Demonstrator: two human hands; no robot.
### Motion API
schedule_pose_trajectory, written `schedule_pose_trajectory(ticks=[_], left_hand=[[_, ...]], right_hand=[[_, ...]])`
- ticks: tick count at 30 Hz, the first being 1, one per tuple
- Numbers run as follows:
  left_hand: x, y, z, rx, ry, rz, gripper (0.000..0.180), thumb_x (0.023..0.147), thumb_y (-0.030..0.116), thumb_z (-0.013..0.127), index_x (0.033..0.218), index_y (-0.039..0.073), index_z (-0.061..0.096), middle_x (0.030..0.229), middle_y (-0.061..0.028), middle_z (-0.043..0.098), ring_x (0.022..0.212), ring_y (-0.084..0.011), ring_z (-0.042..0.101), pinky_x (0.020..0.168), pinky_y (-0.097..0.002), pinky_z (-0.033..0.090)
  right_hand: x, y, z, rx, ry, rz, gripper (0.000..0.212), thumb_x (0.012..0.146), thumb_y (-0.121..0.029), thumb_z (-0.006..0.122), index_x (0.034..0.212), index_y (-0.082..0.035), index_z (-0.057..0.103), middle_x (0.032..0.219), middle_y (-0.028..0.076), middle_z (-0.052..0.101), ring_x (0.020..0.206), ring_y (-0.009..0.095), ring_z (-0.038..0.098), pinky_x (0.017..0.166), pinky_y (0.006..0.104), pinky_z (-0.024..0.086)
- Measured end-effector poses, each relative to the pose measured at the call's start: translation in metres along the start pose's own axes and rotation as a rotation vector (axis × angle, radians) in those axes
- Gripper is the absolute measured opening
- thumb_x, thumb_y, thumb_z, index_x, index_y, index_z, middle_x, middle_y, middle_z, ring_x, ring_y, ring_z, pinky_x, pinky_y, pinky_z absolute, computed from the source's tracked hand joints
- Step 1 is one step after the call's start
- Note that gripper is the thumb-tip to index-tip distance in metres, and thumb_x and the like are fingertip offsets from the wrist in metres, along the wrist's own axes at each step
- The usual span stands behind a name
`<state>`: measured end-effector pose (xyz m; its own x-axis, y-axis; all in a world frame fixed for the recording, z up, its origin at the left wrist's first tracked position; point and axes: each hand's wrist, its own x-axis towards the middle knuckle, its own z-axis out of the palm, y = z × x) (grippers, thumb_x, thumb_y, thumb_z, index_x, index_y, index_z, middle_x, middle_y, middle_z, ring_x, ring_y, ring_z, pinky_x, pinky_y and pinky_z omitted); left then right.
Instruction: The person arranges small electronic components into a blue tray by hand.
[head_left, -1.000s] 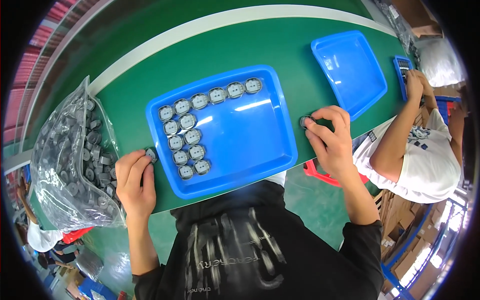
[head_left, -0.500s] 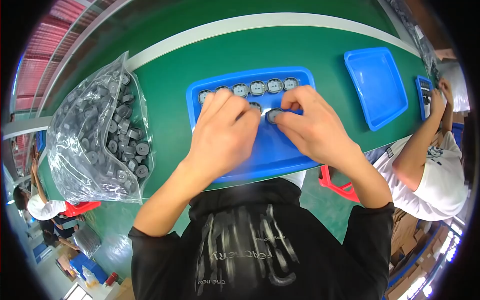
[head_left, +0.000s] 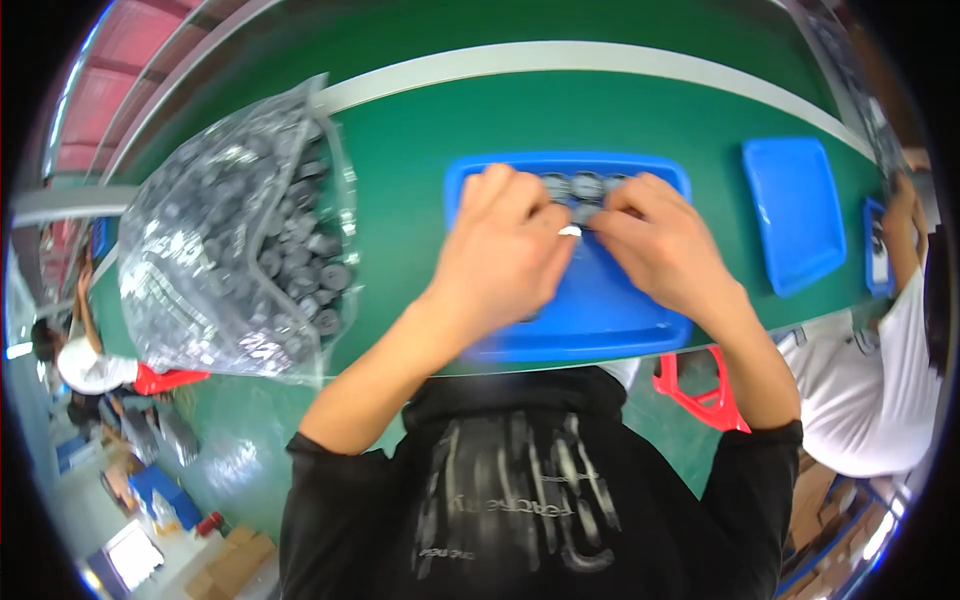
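Note:
Over a blue tray [head_left: 590, 350], my left hand [head_left: 500, 250] and my right hand [head_left: 668, 245] meet with their fingers closed. A small grey round part [head_left: 584, 213] shows between the fingertips, and my right fingers pinch at it. At my left fingertips a small shiny white bit [head_left: 570, 231] shows; blur hides what it is. Behind the hands, a row of grey parts [head_left: 587, 186] lies along the tray's far side, partly covered by my fingers.
A clear plastic bag [head_left: 215, 240] full of loose grey parts lies on the green table to the left. Another blue tray [head_left: 797, 215] is at the right. Beyond it sits a person in white [head_left: 865, 380]. A red stool [head_left: 715, 400] stands below the table edge.
The whole view has shifted, so the tray and bag sit further right. My hands have come closer together, and the grey part is now between them near the row.

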<state>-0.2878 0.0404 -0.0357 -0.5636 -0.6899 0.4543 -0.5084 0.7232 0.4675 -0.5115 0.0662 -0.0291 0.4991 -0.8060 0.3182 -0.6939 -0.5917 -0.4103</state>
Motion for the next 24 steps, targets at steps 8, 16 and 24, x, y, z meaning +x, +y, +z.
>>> schedule_pose_trajectory(ticks=[8, 16, 24], left_hand=[[-0.056, -0.032, -0.12, 0.395, 0.113, -0.404, 0.028, 0.078, 0.006, 0.079, 0.106, 0.005, 0.073, 0.1, -0.0111, 0.065, 0.098, -0.0342, 0.058, 0.088, -0.0451, 0.046], [-0.082, -0.073, -0.136, 0.45, 0.042, -0.567, 0.022, 0.081, 0.001, 0.07, 0.103, 0.006, 0.07, 0.094, -0.014, 0.065, 0.091, -0.0366, 0.06, 0.082, -0.0469, 0.048], [-0.088, -0.053, -0.16, 0.334, 0.322, -0.438, 0.03, 0.08, -0.006, 0.067, 0.108, 0.003, 0.069, 0.096, -0.0128, 0.063, 0.091, -0.0332, 0.06, 0.079, -0.0429, 0.051]], right_hand=[[0.056, -0.034, -0.007, 0.122, 0.024, -0.024, 0.027, 0.082, -0.003, 0.077, 0.108, -0.002, 0.07, 0.102, 0.012, 0.065, 0.093, 0.031, 0.065, 0.08, 0.0393, 0.053], [0.184, -0.1, 0.113, 0.251, -0.434, -0.102, 0.041, 0.086, -0.024, 0.071, 0.121, -0.002, 0.066, 0.112, 0.02, 0.066, 0.102, 0.039, 0.067, 0.088, 0.0473, 0.055], [0.19, -0.087, 0.128, 0.376, -0.32, -0.108, 0.018, 0.084, -0.017, 0.071, 0.091, 0.0, 0.066, 0.09, 0.017, 0.066, 0.089, 0.038, 0.068, 0.075, 0.0467, 0.054]])
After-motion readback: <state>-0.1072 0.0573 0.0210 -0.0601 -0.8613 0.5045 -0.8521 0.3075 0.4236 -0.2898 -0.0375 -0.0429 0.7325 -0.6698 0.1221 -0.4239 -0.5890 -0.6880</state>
